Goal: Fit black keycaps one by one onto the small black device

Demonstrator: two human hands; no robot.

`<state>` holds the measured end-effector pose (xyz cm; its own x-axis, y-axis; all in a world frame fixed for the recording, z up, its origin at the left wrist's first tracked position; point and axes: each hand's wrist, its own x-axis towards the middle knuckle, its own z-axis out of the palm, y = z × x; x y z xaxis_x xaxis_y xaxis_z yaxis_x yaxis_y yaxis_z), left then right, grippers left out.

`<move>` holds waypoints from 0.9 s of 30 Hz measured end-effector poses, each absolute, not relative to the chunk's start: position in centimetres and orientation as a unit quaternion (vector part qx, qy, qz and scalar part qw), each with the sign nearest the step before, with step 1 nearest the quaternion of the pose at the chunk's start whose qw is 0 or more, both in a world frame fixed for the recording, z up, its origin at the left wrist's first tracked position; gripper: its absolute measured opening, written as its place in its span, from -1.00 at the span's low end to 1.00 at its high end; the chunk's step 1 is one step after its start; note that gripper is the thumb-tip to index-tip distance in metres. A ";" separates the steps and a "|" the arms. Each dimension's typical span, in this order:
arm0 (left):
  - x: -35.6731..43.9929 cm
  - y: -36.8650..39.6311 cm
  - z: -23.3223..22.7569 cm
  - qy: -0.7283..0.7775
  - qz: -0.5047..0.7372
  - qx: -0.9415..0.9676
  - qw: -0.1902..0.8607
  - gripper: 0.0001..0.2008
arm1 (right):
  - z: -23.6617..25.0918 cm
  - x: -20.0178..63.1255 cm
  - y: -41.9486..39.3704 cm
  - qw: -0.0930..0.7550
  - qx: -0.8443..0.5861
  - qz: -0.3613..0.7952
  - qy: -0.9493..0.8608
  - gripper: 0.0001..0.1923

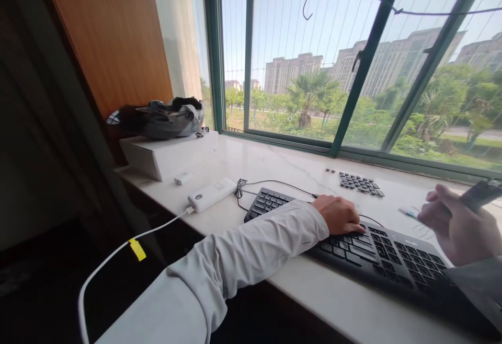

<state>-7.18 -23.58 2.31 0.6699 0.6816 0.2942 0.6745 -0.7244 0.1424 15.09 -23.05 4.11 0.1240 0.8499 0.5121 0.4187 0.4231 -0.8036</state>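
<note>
A black keyboard (355,258) lies aslant along the white sill, its right-hand key sections showing bare sockets. My left hand (338,214) is closed over its far edge, with the thumb on the keys. At the right, my right hand (463,226) is blurred and closed around a dark-handled tool (480,193), whose kind I cannot make out. A thin pale piece with a blue part (408,212) shows beside those fingers; whether it belongs to the tool is unclear. Loose black keycaps (360,183) lie in rows behind the keyboard.
A white power bank (212,194) with a white cable (157,227) stands left of the keyboard, near a bundled black cord (240,189). Further left are a small white piece (183,178) and a white box (172,154) bearing a dark bag (160,118). Windows (290,61) line the back.
</note>
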 end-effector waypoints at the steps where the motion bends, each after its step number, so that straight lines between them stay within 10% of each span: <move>1: -7.2 -23.4 2.2 0.368 0.174 0.913 0.019 -0.61 | 4.5 13.5 -23.4 0.628 -0.466 0.258 -0.568 -0.68; 12: -7.2 -23.6 2.4 0.393 0.188 0.899 0.044 -0.52 | 2.8 9.2 -25.0 0.629 -0.402 0.444 -0.496 -0.42; 27: -7.2 -24.6 2.5 0.422 0.228 0.877 0.016 -0.62 | 2.6 9.3 -24.5 0.674 -0.319 0.600 -0.291 -0.57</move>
